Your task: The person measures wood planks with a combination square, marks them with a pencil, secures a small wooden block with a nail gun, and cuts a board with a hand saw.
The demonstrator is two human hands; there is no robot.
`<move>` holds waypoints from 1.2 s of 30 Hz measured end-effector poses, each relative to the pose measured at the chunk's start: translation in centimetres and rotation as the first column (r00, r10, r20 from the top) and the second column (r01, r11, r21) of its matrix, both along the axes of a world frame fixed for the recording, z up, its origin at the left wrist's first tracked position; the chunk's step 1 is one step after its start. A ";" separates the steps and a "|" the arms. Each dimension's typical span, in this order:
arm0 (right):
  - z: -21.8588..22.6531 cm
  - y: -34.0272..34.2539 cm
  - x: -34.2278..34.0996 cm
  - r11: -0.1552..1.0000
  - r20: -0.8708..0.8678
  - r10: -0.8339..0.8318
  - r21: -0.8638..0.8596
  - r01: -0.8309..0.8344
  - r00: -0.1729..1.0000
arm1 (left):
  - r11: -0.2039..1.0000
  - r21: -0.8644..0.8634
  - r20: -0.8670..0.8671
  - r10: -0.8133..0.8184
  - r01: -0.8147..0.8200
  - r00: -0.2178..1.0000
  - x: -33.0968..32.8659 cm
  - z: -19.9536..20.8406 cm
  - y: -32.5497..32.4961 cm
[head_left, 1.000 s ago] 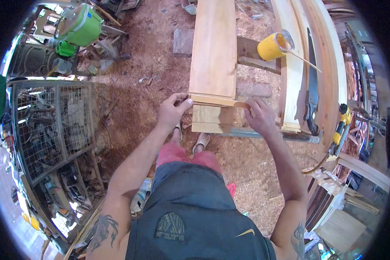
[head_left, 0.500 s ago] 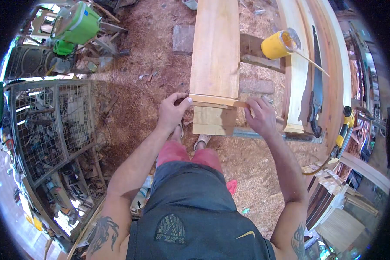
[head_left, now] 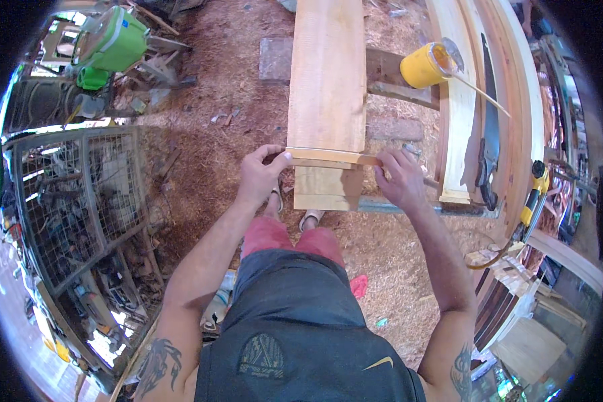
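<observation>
A thin, narrow wooden strip [head_left: 325, 156] lies crosswise at the near end of a long, wide wooden board [head_left: 327, 80]. My left hand [head_left: 261, 173] pinches the strip's left end between thumb and fingers. At the other end, my right hand [head_left: 399, 177] grips the strip with bent fingers. The strip runs along the board's end edge; whether it is pressed tight against it I cannot tell. Just nearer to me, a shorter pale piece of wood [head_left: 325, 191] sits below the board's end, partly shadowed.
To the right, a yellow container [head_left: 423, 65] with a stick in it stands by long planks [head_left: 457, 134]. A handsaw [head_left: 490, 147] and a yellow-and-black tool [head_left: 534, 194] lie there. Left are a wire-mesh frame [head_left: 80, 194] and a green cooler [head_left: 117, 40]. Sawdust covers the floor [head_left: 201, 161].
The view has shifted slightly, so the board and surroundings sit a little differently in the picture. Both hands keep their hold on the strip's ends.
</observation>
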State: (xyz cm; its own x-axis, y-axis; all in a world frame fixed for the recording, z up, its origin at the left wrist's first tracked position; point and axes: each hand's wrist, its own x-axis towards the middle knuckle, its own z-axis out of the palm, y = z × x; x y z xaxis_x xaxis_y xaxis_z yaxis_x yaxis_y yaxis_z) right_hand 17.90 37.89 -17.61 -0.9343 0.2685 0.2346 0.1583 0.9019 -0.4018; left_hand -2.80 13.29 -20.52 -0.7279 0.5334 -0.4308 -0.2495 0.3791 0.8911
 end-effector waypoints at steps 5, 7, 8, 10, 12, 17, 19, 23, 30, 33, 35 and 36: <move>0.1 0.0 -0.1 1.000 -0.003 0.001 -0.028 -0.001 1.000 | 0.998 -0.055 -0.018 -0.031 0.030 0.999 -0.2 0.3 -0.1; 0.1 0.0 -0.1 1.000 -0.014 -0.009 -0.027 0.009 1.000 | 0.997 -0.058 -0.030 -0.045 0.043 0.999 -0.2 0.2 0.0; -0.1 0.0 -0.1 1.000 -0.005 -0.014 -0.016 0.014 1.000 | 0.998 -0.058 -0.028 -0.040 0.039 0.999 -0.2 0.3 0.0; -0.2 0.1 0.0 1.000 0.007 -0.024 -0.003 0.024 1.000 | 0.998 -0.056 -0.025 -0.041 0.039 0.999 -0.2 0.3 0.1; -0.3 0.1 -0.1 1.000 -0.030 -0.024 0.001 0.024 0.999 | 0.999 -0.042 -0.008 -0.033 0.032 0.999 -0.2 0.3 0.1; -0.4 0.3 -0.2 1.000 -0.023 -0.013 -0.021 0.013 1.000 | 0.999 -0.032 -0.036 -0.020 0.018 0.999 0.0 0.0 0.0; -0.4 0.3 -0.2 1.000 -0.025 -0.016 -0.018 0.016 1.000 | 1.000 -0.013 -0.041 -0.012 0.011 0.999 0.0 0.1 0.2; -0.4 0.3 -0.4 1.000 -0.038 -0.011 -0.026 0.010 0.999 | 1.000 -0.011 -0.026 -0.005 0.005 1.000 0.0 -0.3 0.0; -0.5 0.2 -0.4 0.999 -0.037 -0.030 -0.041 0.028 0.999 | 1.000 -0.028 -0.052 0.001 -0.003 0.999 0.2 0.3 0.3; -0.3 -0.1 -0.5 0.997 -0.030 -0.053 -0.050 0.051 0.998 | 1.000 -0.016 -0.067 0.001 -0.002 0.998 0.3 -0.1 0.2; -0.5 -0.2 -0.4 0.997 -0.030 -0.061 -0.055 0.059 0.998 | 1.000 -0.008 -0.060 0.000 0.000 0.998 0.3 -0.3 0.2; -0.6 -0.2 -0.3 0.996 -0.030 -0.067 -0.058 0.065 0.997 | 1.000 0.001 -0.054 0.000 0.000 0.999 0.3 -0.4 0.2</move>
State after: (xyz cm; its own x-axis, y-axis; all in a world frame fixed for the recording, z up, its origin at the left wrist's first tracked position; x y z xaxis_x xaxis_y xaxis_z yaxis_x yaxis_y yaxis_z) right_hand 17.57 37.70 -18.19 -0.9063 0.3433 0.2465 0.2031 0.8654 -0.4582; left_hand -2.49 13.50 -20.91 -0.7501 0.5340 -0.3901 -0.2006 0.3784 0.9036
